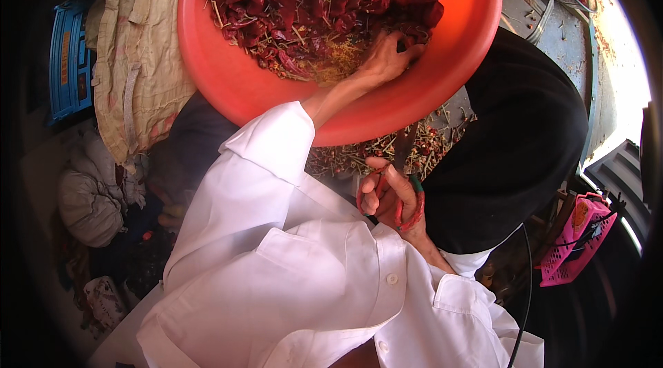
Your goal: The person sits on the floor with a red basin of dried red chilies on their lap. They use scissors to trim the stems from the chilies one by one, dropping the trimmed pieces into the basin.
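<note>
A wide orange-red plastic basin (243, 93) stands before me, heaped with dried red chili peppers (290, 0). Yellow seeds (339, 57) and stem bits collect at the near side of the heap. My left hand (388, 57) reaches into the basin, its curled fingers among the peppers at the heap's right edge. Whether it grips one is hidden. Below the basin's near rim, my right hand (391, 194) holds a pair of scissors (411, 212) by handles wrapped in red and green. Their dark blades point up toward the basin; whether they are spread is unclear.
Cut stems and chili scraps (440, 130) cover the ground under the basin. A woven tan sack (150, 52) and blue plastic crate (70, 67) are at left. My black-trousered knee (523, 124) rises at right. Beyond it hangs a pink perforated basket (577, 243), near a black cable (528, 275).
</note>
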Motion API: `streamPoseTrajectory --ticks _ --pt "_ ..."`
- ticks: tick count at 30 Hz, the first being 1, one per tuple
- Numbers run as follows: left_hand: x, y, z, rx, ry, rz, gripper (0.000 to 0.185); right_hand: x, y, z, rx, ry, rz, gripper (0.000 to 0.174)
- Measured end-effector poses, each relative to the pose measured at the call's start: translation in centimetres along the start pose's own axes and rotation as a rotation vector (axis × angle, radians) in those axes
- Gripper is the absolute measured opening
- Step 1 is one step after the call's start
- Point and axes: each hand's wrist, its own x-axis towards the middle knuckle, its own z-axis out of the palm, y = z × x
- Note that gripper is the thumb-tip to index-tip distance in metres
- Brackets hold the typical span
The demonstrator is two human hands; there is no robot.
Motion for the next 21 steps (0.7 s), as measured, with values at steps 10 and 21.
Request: streamPoseTrajectory --ticks 10,21 --pt "0.7 1.1 1.7 -0.17 0.14 -0.003 0.048 -0.2 -0.4 0.8 -0.012 0.052 0.02 0.038" --pt "-1.0 0.4 -2.6 -0.362 -0.084 -0.26 0.041 -0.5 -0.7 1.6 -0.091 0.117 0.03 0.037"
